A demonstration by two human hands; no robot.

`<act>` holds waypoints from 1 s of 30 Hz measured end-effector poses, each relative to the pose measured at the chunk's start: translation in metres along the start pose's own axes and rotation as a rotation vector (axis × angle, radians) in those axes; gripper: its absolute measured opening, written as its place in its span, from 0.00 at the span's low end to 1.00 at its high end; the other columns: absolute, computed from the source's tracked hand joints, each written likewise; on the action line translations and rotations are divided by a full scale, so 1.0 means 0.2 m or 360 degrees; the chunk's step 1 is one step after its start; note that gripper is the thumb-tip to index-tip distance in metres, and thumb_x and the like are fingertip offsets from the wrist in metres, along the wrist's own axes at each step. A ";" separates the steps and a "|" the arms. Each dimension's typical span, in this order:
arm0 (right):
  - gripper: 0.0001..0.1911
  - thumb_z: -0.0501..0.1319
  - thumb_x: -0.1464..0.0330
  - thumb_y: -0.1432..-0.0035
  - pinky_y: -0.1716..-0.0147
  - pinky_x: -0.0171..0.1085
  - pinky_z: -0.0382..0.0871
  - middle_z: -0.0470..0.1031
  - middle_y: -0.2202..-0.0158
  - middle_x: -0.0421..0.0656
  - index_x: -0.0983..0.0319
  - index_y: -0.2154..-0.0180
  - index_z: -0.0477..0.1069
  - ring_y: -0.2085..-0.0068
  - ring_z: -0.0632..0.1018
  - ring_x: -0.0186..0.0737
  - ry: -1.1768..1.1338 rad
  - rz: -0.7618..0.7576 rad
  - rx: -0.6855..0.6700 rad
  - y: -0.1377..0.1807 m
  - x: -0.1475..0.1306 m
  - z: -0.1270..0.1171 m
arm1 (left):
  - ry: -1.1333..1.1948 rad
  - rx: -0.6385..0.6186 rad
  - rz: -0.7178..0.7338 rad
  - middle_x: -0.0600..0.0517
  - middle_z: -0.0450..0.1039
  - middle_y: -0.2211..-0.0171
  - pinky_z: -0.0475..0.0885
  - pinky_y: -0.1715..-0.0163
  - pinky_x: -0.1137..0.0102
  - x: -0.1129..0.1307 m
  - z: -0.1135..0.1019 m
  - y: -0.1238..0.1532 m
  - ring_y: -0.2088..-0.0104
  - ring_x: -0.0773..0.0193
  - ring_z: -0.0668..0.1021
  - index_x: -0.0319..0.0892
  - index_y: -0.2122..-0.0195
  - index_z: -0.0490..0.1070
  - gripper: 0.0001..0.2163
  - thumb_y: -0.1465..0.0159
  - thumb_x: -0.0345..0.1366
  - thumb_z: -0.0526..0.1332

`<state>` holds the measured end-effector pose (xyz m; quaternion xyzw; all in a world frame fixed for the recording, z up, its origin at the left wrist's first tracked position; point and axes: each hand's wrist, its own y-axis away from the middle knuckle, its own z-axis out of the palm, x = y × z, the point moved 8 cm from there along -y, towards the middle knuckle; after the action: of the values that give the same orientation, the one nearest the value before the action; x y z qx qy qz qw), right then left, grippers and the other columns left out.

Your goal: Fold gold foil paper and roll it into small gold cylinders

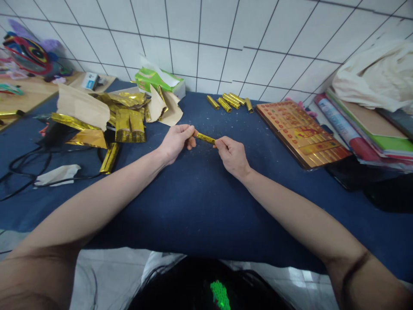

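A thin gold foil roll [205, 138] is stretched between my two hands above the blue cloth. My left hand [177, 142] pinches its left end between thumb and fingers. At the other end, my right hand [232, 156] is closed on the roll with its fingers curled. Several short gold foil rolls [231, 101] lie in a group at the back, beyond my hands. To the right of them rests a stack of printed gold-and-red foil sheets [303, 133].
Torn gold foil and brown paper [129, 120] pile up at left, near black cables [29, 163] and a white scrap [60, 174]. A green tissue box [158, 79] stands against the tiled wall. Books [371, 125] and a white bag [377, 77] occupy the right.
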<state>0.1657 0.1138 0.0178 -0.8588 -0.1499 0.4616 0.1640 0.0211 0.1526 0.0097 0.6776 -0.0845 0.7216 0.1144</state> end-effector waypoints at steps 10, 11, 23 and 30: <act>0.16 0.53 0.58 0.42 0.76 0.32 0.55 0.63 0.80 0.36 0.63 0.73 0.67 0.78 0.63 0.29 0.0013 0.0054 -0.0151 0.00 -0.02 0.03 | -0.0163 -0.0133 0.0045 0.57 0.64 0.84 0.60 0.83 0.79 -0.01 0.06 0.02 0.85 0.77 0.66 0.36 0.72 0.66 0.06 0.40 0.23 0.53; 0.17 0.53 0.57 0.42 0.76 0.32 0.55 0.62 0.81 0.36 0.63 0.73 0.67 0.78 0.63 0.29 -0.0049 0.0095 -0.0164 0.00 -0.01 0.03 | -0.0246 -0.0115 0.0115 0.57 0.64 0.84 0.60 0.82 0.79 0.00 0.05 0.02 0.84 0.76 0.66 0.36 0.71 0.66 0.06 0.41 0.22 0.53; 0.16 0.52 0.59 0.42 0.78 0.32 0.53 0.60 0.81 0.36 0.63 0.75 0.64 0.79 0.61 0.29 -0.0204 0.0173 -0.0239 -0.02 0.04 0.06 | -0.0312 -0.0168 0.0128 0.56 0.66 0.85 0.61 0.83 0.78 -0.01 0.09 0.04 0.85 0.76 0.66 0.35 0.69 0.66 0.07 0.38 0.27 0.51; 0.13 0.57 0.60 0.45 0.80 0.31 0.51 0.59 0.82 0.34 0.63 0.75 0.64 0.80 0.59 0.27 -0.0219 0.0187 -0.0295 -0.02 0.05 0.07 | -0.0132 -0.0051 0.0138 0.57 0.66 0.85 0.60 0.84 0.78 0.00 0.06 0.03 0.86 0.76 0.66 0.36 0.72 0.66 0.08 0.39 0.23 0.50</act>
<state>0.1590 0.1242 0.0056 -0.8439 -0.1522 0.5125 0.0457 0.0314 0.1436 0.0106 0.7008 -0.1301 0.6956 0.0902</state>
